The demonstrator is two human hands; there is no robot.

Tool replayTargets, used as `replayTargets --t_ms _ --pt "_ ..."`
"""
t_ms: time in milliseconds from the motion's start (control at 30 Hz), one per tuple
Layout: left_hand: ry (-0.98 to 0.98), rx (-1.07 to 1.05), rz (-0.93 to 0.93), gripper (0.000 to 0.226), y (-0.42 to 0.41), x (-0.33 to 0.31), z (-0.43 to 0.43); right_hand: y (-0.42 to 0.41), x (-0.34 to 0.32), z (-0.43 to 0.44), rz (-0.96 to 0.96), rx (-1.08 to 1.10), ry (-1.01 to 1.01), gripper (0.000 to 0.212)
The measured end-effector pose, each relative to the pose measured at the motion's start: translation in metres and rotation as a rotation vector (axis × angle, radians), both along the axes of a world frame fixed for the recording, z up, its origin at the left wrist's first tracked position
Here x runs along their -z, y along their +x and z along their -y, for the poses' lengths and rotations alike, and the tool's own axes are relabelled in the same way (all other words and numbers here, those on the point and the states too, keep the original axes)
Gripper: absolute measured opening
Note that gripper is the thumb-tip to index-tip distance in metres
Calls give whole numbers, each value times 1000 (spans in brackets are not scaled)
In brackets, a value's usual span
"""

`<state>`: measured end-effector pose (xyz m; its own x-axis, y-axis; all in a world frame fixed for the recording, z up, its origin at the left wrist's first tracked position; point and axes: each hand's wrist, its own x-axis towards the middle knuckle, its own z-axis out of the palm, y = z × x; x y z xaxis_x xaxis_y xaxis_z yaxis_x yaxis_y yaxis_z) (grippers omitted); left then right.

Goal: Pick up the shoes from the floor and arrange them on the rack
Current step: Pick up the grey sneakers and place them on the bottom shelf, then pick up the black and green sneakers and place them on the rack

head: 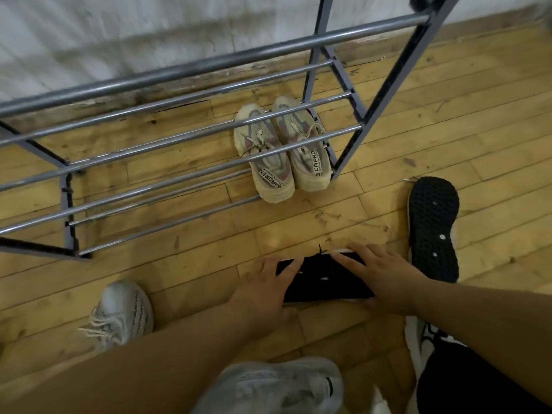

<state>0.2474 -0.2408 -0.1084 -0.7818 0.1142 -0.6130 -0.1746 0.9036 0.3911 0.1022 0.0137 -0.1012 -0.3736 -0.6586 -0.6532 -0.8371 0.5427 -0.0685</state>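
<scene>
A black shoe lies on the wooden floor in front of me. My left hand rests on its left end and my right hand on its right side, fingers spread over the upper. Its mate, a second black shoe, lies sole up just to the right. A beige pair of sneakers stands side by side on the lowest bars at the right end of the grey metal rack. One white sneaker sits on the floor at the left, another white sneaker near the bottom edge.
The rack's upper tiers of bars cross the view above the beige pair; its right leg slants down beside them. A white wall runs behind. A white-and-black shoe shows at the lower right beside dark cloth.
</scene>
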Motion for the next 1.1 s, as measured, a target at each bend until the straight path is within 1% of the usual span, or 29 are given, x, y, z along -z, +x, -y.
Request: replayTargets --t_ms 67,133,200,267,333,433,533,600,633,700,767,833,900,1000,1067,1100 --pt "8 -19 4 97 -6 -10 2 2 -15 8 15 -9 -28 102" --pt "27 -44 7 99 -14 -25 8 -4 -44 20 40 -22 -53 99" --pt "65 -88 -19 106 -23 -42 12 -16 -88 27 23 -49 -78 98" --pt "121 -98 -78 116 -32 -66 8 -28 -142 23 -40 -92 -81 99" --pt "184 -52 -167 119 -44 -98 -8 -37 -202 6 -111 -105 -42 103" --pt "274 6 -354 110 -66 -161 -46 -46 -293 -36 -222 -71 -14 113" --pt "294 51 -525 98 -85 -240 -77 -48 -365 -87 -332 64 -95 117" --pt "307 71 -631 95 -98 -291 -88 -38 -395 -121 -387 203 -199 117" --pt "309 97 -673 94 -103 -315 -94 -31 -403 -138 -408 257 -256 117" --pt "275 168 -695 92 -106 -358 -113 -12 -406 -169 -422 347 -358 116" --pt "199 262 -683 81 -106 -390 -136 9 -395 -195 -408 448 -430 117" --pt "110 337 -690 73 -101 -409 -164 28 -376 -217 -386 538 -471 120" --pt "58 376 -707 71 -95 -407 -191 44 -356 -236 -360 609 -489 121" --pt "76 429 -691 64 -86 -376 -225 67 -326 -261 -323 663 -464 121" --pt "88 458 -641 68 -84 -357 -245 82 -308 -277 -301 703 -421 122" --pt "66 487 -654 71 -85 -353 -249 87 -301 -279 -297 726 -420 121"
